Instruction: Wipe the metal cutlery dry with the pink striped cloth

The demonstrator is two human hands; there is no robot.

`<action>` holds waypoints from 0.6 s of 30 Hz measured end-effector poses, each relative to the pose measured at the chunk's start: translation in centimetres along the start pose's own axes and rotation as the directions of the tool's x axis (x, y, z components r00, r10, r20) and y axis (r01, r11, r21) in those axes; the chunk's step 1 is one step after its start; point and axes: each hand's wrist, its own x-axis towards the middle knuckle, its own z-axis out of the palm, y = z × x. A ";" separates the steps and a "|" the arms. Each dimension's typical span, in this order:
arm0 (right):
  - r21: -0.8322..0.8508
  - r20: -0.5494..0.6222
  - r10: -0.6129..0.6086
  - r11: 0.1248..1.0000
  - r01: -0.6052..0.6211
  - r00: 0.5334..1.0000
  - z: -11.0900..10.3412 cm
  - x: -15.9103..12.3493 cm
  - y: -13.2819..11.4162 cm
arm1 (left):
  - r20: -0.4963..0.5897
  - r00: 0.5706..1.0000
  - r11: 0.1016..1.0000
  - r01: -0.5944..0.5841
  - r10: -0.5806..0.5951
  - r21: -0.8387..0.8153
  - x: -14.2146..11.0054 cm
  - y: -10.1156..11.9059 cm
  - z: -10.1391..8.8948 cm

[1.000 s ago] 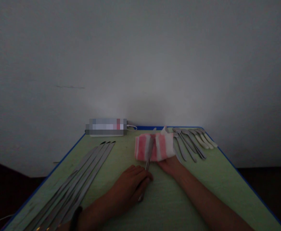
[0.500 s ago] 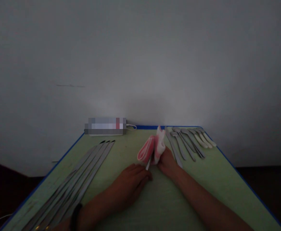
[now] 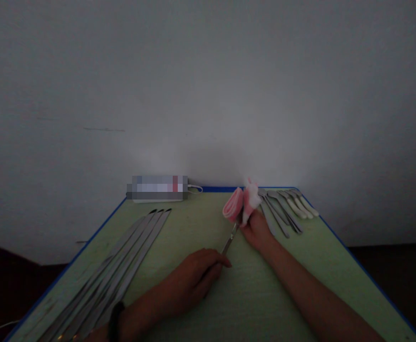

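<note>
My left hand (image 3: 203,270) is closed on the handle of a metal piece of cutlery (image 3: 229,241), which slants up and away over the table. The far end of it is hidden in a folded pink and white cloth (image 3: 233,205), so its kind cannot be told. My right hand (image 3: 257,230) grips this cloth, wrapped around the metal, with its fingers mostly out of sight. Just beyond the right hand, several metal spoons (image 3: 277,211) lie side by side, partly covered by the cloth and hand.
Several long, flat metal utensils (image 3: 137,247) lie in a row along the left side of the green table (image 3: 258,304). White-handled cutlery (image 3: 302,205) lies at the far right. At the back left stands a blurred-out box (image 3: 158,188) with a white cable, near the wall (image 3: 208,95).
My right hand and the cloth have moved away and to the right along the utensil, baring more of its metal. The left hand has shifted slightly right.
</note>
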 end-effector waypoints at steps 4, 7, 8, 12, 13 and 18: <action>0.040 0.103 0.094 0.994 -0.099 0.990 0.2 0.0 0.1 | -0.055 0.993 0.990 0.101 -0.106 -0.094 0.4 -0.7 -0.1; 0.074 0.153 0.083 0.993 -0.096 0.985 0.4 -0.3 -0.3 | -0.070 0.989 0.987 0.124 -0.132 -0.101 0.4 -0.8 -0.2; 0.077 0.165 0.081 0.993 -0.095 0.983 0.5 -0.4 -0.4 | -0.073 0.989 0.987 0.125 -0.132 -0.100 0.4 -0.8 -0.2; 0.068 0.206 0.093 0.992 -0.109 0.974 0.4 -0.5 -0.7 | -0.089 0.987 0.989 0.122 -0.130 -0.087 0.2 -0.7 -0.2; 0.067 0.208 0.111 0.990 -0.127 0.972 0.4 -0.6 -0.8 | -0.089 0.987 0.989 0.123 -0.131 -0.086 0.2 -0.7 -0.1; 0.009 0.189 0.196 0.979 -0.201 0.962 0.7 -1.5 -1.2 | -0.091 0.983 0.985 0.150 -0.158 -0.091 0.3 -0.9 0.0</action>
